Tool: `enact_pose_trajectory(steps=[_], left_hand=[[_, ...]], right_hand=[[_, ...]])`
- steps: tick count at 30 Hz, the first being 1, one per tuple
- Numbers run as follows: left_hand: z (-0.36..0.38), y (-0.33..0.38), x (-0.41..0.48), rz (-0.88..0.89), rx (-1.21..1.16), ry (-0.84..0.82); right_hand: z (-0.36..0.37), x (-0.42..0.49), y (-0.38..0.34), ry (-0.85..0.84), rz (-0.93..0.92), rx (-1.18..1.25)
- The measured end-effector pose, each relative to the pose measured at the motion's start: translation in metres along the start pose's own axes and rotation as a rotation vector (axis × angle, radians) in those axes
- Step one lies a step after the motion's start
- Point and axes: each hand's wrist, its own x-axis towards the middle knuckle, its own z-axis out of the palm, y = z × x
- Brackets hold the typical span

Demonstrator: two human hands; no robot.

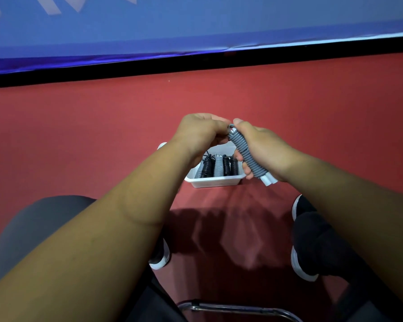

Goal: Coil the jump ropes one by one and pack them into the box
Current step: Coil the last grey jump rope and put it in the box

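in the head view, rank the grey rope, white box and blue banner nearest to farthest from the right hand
1. grey rope: gripped in the right hand itself.
2. white box: down below it, slightly to the left.
3. blue banner: far back, across the top of the view.

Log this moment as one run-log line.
phase: coiling | right hand: grips grey jump rope | left hand: pinches its top end | white box: below hands, coiled ropes inside

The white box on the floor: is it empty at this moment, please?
No, the white box holds several coiled ropes, grey and black, lying side by side.
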Motion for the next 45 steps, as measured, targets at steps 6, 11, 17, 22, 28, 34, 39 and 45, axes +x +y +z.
enact_pose_trajectory(steps=[6,11,17,22,28,34,39,45], left_hand=[[-0.0028,0.0045,0.0032,-0.112,-0.114,-0.02],[-0.004,0.0054,-0.0001,-0.238,-0.162,-0.045],[-0.0047,0.0082,-0.0007,-0.196,-0.112,-0.011],[-0.0009,0.0077,-0.0007,-0.068,0.067,0.061],[0.0015,0.0101,0.0026,-0.132,-0.116,0.107],[-0.0023,0.0082,-0.0015,-0.29,-0.172,0.01],[-0.0046,0.0084,-0.0024,-0.177,-0.112,0.085],[0.0001,0.0054,-0.0064,-0.105,-0.104,0.05]], right_hand=[[-0.0002,0.0,0.0004,0.02,-0.026,-0.008],[0.0007,-0.003,0.0007,0.006,-0.029,-0.044],[0.003,-0.0034,0.0037,-0.001,-0.03,-0.065],[0.0047,-0.0009,0.0058,0.011,0.004,-0.029],[0.0035,0.0048,0.0006,0.029,0.042,0.148],[0.0013,0.0051,0.0057,0.016,0.032,0.091],[-0.0007,0.0049,0.0027,-0.031,0.039,0.071],[-0.0015,0.0011,0.0048,-0.071,0.092,0.119]])
